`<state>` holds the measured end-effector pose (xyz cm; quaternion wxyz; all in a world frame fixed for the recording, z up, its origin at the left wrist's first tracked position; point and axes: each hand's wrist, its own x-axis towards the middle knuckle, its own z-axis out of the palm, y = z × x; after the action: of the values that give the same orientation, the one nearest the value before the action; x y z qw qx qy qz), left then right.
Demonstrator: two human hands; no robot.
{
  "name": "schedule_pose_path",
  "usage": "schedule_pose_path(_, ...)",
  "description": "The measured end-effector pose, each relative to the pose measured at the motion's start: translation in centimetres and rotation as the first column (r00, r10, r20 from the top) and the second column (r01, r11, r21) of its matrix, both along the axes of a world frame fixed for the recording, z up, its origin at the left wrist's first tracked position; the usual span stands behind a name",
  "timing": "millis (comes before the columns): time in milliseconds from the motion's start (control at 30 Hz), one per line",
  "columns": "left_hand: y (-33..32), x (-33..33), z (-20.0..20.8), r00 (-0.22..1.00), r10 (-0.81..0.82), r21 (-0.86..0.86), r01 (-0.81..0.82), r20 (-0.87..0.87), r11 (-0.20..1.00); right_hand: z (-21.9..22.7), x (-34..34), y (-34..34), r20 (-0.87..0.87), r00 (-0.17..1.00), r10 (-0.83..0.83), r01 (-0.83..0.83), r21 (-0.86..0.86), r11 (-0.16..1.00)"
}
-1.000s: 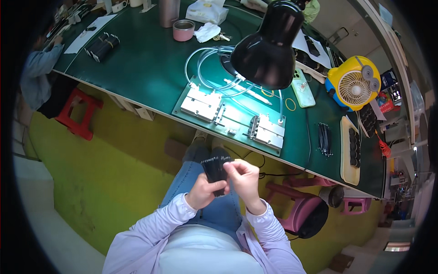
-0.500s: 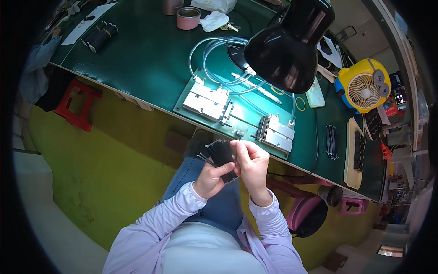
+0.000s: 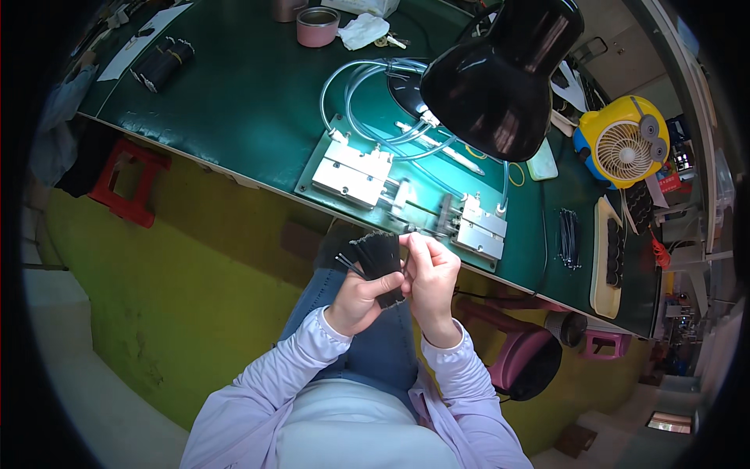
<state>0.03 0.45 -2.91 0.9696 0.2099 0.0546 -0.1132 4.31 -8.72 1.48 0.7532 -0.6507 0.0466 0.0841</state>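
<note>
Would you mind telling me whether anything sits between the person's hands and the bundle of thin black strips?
Nothing visible does: the left hand already has its grip around the bundle of thin black strips, and the right hand pinches its top edge.

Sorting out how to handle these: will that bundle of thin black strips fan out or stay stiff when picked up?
The bundle of thin black strips probably splays: its ends already fan out above the left hand. It looks light, since one hand carries it. The right hand pinches its edge, so single strips likely slip loose.
</note>
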Motion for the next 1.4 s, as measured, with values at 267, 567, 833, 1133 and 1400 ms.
schedule_pose_path(267,0.0,0.1,0.1,1.000,-0.008,0.014,0.008,0.008,1.000,0.2,0.1,0.0,-0.047,0.999,-0.006,0.007,0.024,1.000)
schedule_pose_path(567,0.2,0.0,0.9,0.998,0.040,0.048,-0.037,-0.056,0.998,0.2,-0.1,0.1,-0.028,0.999,-0.016,0.016,-0.008,1.000)
schedule_pose_path(833,0.8,-0.5,1.5,0.997,0.074,0.198,-0.076,0.017,0.977,0.4,-0.8,0.2,0.116,0.992,0.051,-0.034,-0.141,0.989)
schedule_pose_path(1133,0.4,-0.1,1.4,0.996,0.073,0.151,-0.065,-0.050,0.986,0.3,-0.4,0.3,0.019,1.000,-0.021,0.022,-0.054,0.998)
schedule_pose_path(1400,0.4,0.3,1.5,0.997,0.068,0.148,-0.061,-0.043,0.987,0.1,-0.1,0.0,-0.038,0.999,-0.031,0.032,0.001,1.000)
